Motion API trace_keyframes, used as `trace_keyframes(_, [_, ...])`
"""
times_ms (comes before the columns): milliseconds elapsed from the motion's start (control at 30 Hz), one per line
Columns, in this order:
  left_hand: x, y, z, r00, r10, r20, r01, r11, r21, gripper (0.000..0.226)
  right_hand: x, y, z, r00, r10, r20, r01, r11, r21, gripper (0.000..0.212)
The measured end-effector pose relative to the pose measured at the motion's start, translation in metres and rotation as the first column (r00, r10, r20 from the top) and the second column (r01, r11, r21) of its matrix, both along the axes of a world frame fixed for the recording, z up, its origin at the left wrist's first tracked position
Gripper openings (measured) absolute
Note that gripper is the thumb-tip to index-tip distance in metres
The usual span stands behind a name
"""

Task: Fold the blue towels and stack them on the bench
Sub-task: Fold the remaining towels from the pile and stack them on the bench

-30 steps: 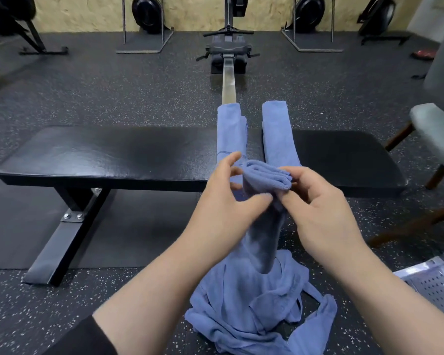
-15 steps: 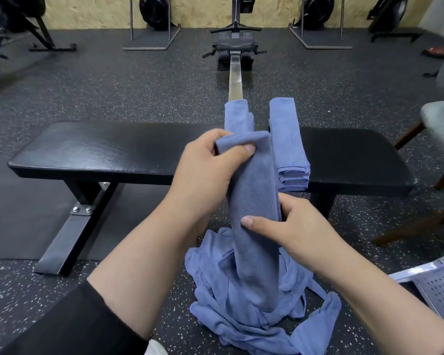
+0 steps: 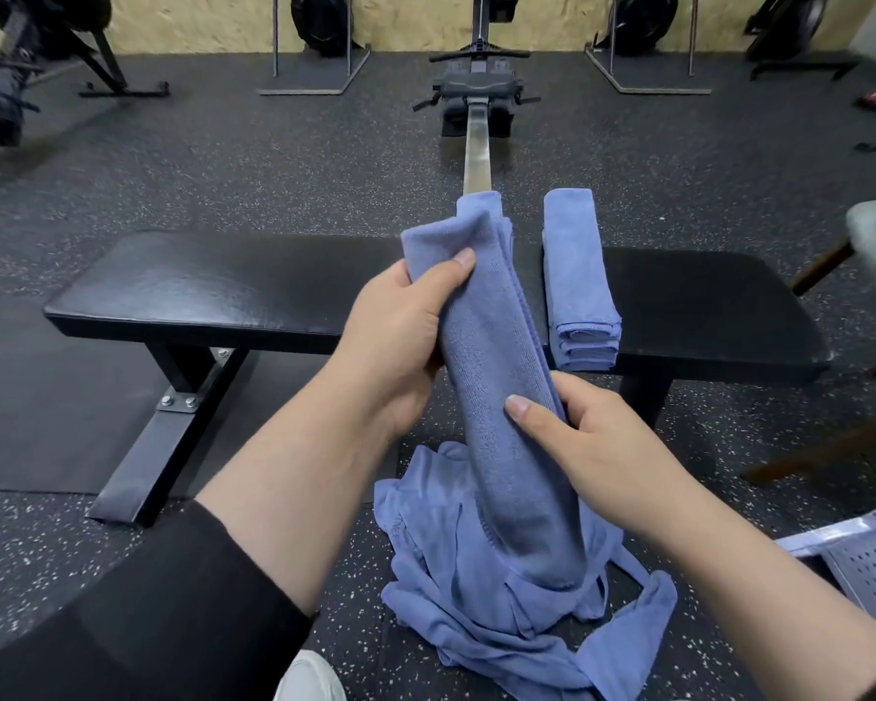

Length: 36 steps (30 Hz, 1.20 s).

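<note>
Head view, looking down at my two hands in front of a black padded table [image 3: 223, 290].

My left hand [image 3: 400, 341] is clamped on the upper end of a folded blue towel [image 3: 496, 397], thumb across its front face near the top corner. My right hand [image 3: 598, 447] pinches the same towel lower down, thumb lying across its front. The towel is a long narrow strip. Its long axis runs away from me and upward, from my right grip nearer my body to my left grip farther out, and its free lower end hangs below my right hand.

Just beyond my left grip, and partly hidden by the held towel, a folded towel [image 3: 479, 204] lies on the table. To the right of both grips sits a stack [image 3: 580, 296] of folded towels, its long axis also pointing away from me. My right hand is the nearer one to that stack.

Below my grips, a heap [image 3: 451, 574] of loose blue towels lies on the floor.

I judge the strip must next travel forward and slightly right, keeping its length parallel to the stack.
</note>
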<state>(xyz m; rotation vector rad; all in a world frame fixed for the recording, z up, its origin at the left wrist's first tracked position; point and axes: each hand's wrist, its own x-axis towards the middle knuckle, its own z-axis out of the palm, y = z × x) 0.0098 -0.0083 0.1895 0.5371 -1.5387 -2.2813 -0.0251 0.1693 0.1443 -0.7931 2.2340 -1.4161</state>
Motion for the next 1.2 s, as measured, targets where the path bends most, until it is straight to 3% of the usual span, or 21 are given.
trace_keyframes(267, [0.0,-0.015,0.002,0.992,0.126,0.009,-0.126,0.992,-0.034,0.01,-0.001,0.013,-0.006,0.984,0.151,0.094,-0.169,0.96,0.224,0.02])
trace_keyframes(400, [0.002,-0.02,0.003,0.986,0.166,-0.005,-0.166,0.986,-0.035,0.007,0.001,0.016,-0.006,0.989,0.147,0.032,-0.151,0.953,0.264,0.044])
trace_keyframes(500, [0.003,-0.024,0.004,0.981,0.191,-0.003,-0.192,0.981,-0.026,0.007,-0.001,0.021,-0.007,0.991,0.132,0.013,-0.13,0.955,0.266,0.033])
trace_keyframes(567, [0.003,-0.025,0.004,0.979,0.203,-0.004,-0.203,0.979,-0.023,0.007,-0.004,0.025,-0.009,0.993,0.119,0.016,-0.119,0.961,0.249,0.021])
trace_keyframes(800, [0.005,-0.028,0.005,0.955,0.296,0.03,-0.296,0.955,0.014,0.014,-0.005,0.037,-0.008,0.995,-0.034,0.094,0.021,0.991,0.134,0.013])
trace_keyframes(933, [0.004,-0.026,0.005,0.947,0.318,0.036,-0.32,0.947,0.039,0.016,-0.002,0.041,-0.003,0.982,-0.05,0.183,0.031,0.994,0.106,0.031])
trace_keyframes(1133, [0.003,-0.025,0.009,0.93,0.367,0.023,-0.368,0.926,0.08,0.013,-0.001,0.041,-0.004,0.886,-0.19,0.423,0.268,0.954,-0.133,0.014])
trace_keyframes(1200, [0.004,-0.026,0.01,0.914,0.403,0.038,-0.405,0.908,0.109,0.011,-0.001,0.04,-0.002,0.836,-0.172,0.521,0.318,0.926,-0.204,0.023])
